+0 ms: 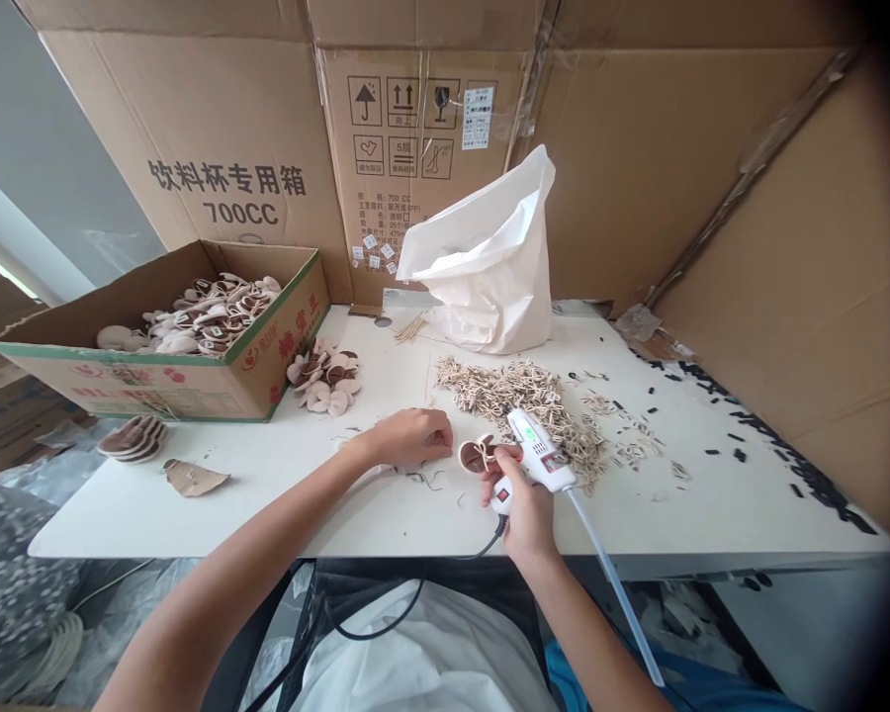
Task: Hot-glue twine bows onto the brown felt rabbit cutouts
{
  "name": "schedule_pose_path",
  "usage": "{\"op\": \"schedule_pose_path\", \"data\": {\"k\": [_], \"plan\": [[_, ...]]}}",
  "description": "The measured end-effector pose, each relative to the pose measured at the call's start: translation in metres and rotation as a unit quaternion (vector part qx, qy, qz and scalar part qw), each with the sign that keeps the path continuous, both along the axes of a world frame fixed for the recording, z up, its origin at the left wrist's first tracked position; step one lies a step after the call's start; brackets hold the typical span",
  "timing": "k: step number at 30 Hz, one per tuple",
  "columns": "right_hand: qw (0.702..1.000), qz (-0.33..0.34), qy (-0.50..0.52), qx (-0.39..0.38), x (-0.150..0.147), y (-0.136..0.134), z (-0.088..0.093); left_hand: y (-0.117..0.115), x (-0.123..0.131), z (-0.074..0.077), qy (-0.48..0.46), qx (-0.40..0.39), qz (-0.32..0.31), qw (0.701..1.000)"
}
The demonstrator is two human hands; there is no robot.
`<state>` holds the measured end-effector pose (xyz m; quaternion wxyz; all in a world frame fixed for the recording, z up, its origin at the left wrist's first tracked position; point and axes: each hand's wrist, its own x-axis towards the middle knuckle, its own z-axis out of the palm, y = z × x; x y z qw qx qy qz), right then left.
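My right hand (523,504) is closed round the grip of a white hot glue gun (540,457), a clear glue stick trailing from its back. The same hand's fingertips touch a small brown-and-cream round piece with a bow (478,454) lying on the white table (282,475). My left hand (411,436) rests curled on the table just left of that piece, fingers bent under; what they hold, if anything, is hidden. A heap of small straw-coloured bows (523,396) lies just beyond the gun.
An open cardboard box (193,381) of finished round pieces stands at the left, with a small pile of them (327,376) beside it. A white bag (486,267) stands at the back. Cardboard walls surround the table. Black scraps (742,435) litter the right side.
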<state>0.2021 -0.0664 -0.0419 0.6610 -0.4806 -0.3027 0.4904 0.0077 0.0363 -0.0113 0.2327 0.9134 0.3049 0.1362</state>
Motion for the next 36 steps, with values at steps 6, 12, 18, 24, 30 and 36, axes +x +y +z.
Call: {"op": "schedule_pose_path", "data": {"k": [6, 12, 18, 24, 30, 36], "plan": [[1.000, 0.004, 0.000, 0.003, -0.0001, -0.0005, 0.0009, 0.0027, -0.0024, -0.0055, 0.001, 0.069, -0.001, 0.998], [1.000, -0.001, -0.003, -0.002, -0.0002, -0.0007, 0.0019, 0.0030, 0.0002, -0.0096, -0.016, 0.127, -0.029, 0.991], [1.000, -0.001, -0.001, -0.003, 0.0002, 0.0000, 0.0009, 0.0025, 0.0030, -0.0100, -0.018, 0.128, -0.027, 0.991], [1.000, -0.004, -0.006, -0.004, -0.0003, -0.0007, 0.0017, 0.0021, 0.0039, -0.0095, -0.004, 0.137, -0.027, 0.990], [1.000, -0.005, -0.009, -0.004, -0.0005, -0.0007, 0.0018, -0.0006, 0.0052, -0.0068, 0.002, 0.167, -0.047, 0.985], [1.000, -0.005, -0.009, -0.005, -0.0007, -0.0009, 0.0023, 0.0005, 0.0069, -0.0096, 0.011, 0.167, -0.034, 0.985]]}}
